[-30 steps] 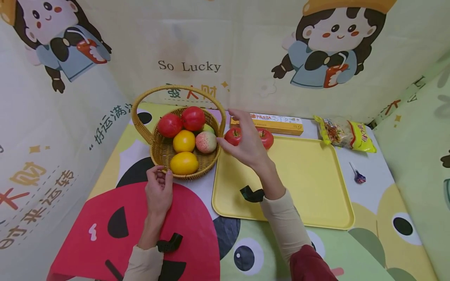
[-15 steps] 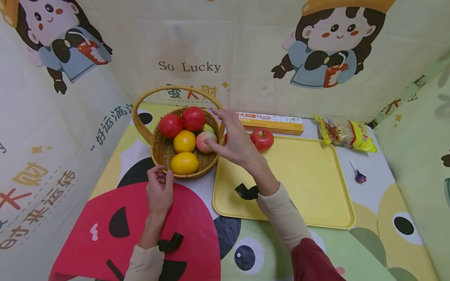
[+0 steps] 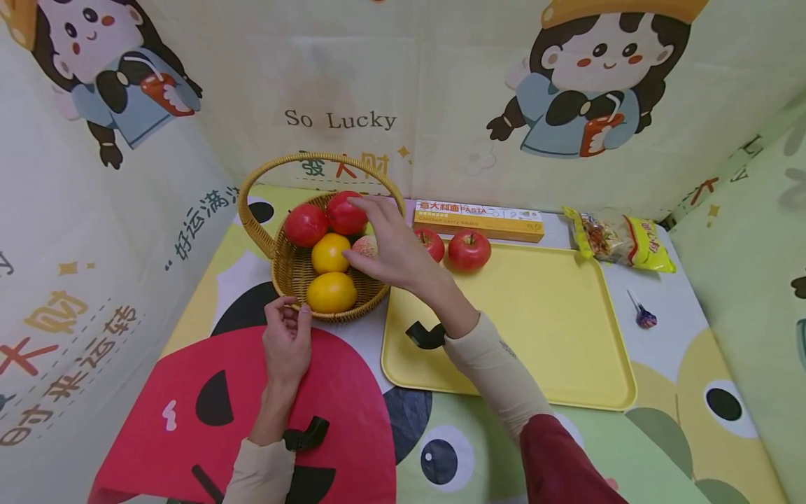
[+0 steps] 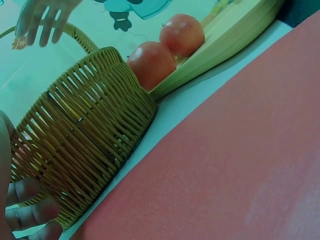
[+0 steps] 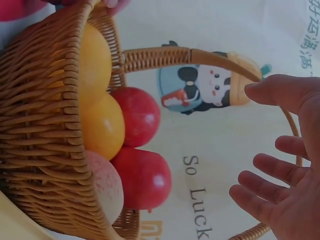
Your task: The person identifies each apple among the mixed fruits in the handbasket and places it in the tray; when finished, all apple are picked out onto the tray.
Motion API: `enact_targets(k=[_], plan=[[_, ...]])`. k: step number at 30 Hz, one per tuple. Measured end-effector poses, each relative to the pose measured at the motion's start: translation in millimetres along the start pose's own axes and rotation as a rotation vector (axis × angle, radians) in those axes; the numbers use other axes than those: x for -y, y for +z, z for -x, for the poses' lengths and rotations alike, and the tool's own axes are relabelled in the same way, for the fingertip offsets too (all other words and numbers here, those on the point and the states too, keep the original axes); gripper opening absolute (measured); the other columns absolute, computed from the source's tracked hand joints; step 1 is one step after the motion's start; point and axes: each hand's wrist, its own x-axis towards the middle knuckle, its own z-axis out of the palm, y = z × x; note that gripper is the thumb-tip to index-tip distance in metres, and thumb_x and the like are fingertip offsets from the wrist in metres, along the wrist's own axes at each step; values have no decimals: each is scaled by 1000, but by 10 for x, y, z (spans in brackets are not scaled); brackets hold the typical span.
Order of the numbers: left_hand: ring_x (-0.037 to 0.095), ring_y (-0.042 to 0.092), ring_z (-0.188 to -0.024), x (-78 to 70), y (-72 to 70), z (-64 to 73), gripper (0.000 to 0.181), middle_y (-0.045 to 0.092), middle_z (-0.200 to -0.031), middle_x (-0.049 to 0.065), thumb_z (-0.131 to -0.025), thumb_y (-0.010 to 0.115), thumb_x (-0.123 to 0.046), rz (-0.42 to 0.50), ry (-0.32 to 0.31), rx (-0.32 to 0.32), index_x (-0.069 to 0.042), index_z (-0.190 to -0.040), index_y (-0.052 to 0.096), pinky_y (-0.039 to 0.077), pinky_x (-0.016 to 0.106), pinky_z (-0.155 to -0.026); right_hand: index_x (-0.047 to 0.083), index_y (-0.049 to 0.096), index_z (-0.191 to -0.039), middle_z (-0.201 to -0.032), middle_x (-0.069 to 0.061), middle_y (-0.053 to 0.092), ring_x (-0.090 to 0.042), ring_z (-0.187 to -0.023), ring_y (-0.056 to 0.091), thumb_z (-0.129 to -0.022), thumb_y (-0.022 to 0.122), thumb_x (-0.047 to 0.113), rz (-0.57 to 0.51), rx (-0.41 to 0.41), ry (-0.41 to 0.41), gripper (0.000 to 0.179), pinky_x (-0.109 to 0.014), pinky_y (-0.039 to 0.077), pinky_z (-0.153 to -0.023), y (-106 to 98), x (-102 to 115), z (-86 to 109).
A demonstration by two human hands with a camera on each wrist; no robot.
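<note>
A wicker basket (image 3: 343, 316) with a tall arched handle stands on the left of the table. In it lie two red fruits (image 3: 306, 225), an orange fruit (image 3: 330, 253), a yellow oval fruit (image 3: 331, 292) and a pink-speckled fruit (image 3: 364, 246), which is partly covered by my right hand. My left hand (image 3: 286, 346) holds the basket's near rim, its fingers curled against the wicker. My right hand (image 3: 399, 252) hovers over the basket's right side with fingers spread and nothing in them; the right wrist view shows the palm (image 5: 300, 205) apart from the fruit, near the handle.
A yellow tray (image 3: 504, 336) sits right of the basket, with two red apples (image 3: 469, 250) at its far left corner. Behind it lies a pasta box (image 3: 478, 221). Farther right are a yellow food packet (image 3: 620, 240) and a lollipop (image 3: 644, 316). Printed cloth walls surround the table.
My right hand has moved left from above the apples to over the basket, uncovering the apples and the pasta box. My left hand stays on the basket's rim.
</note>
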Motion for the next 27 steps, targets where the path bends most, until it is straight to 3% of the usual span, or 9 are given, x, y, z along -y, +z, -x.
enact_targets(k=[13, 21, 27], plan=[[5, 51, -73, -4, -15, 2, 34, 60, -92, 7, -102, 57, -24, -15, -16, 14, -2, -127, 50, 40, 10, -64, 11, 37, -151, -152, -14, 38, -27, -137, 42, -89, 73, 31, 6, 117, 152, 74, -41, 41, -115, 208, -107, -215], [7, 51, -72, -12, -16, -1, 35, 60, -92, 8, -102, 57, -24, -2, -5, 11, -1, -127, 50, 41, 10, -63, 17, 33, -152, -153, -11, 34, -27, -136, 42, -91, 70, 34, 64, 132, 268, 73, -40, 45, -111, 316, -156, -381], [8, 51, -72, -4, -16, -2, 36, 60, -92, 8, -102, 57, -24, -6, -5, 13, 0, -128, 50, 41, 10, -63, 18, 30, -155, -153, -10, 35, -26, -135, 42, -88, 75, 37, 38, 151, 320, 83, -37, 50, -106, 393, -236, -490]])
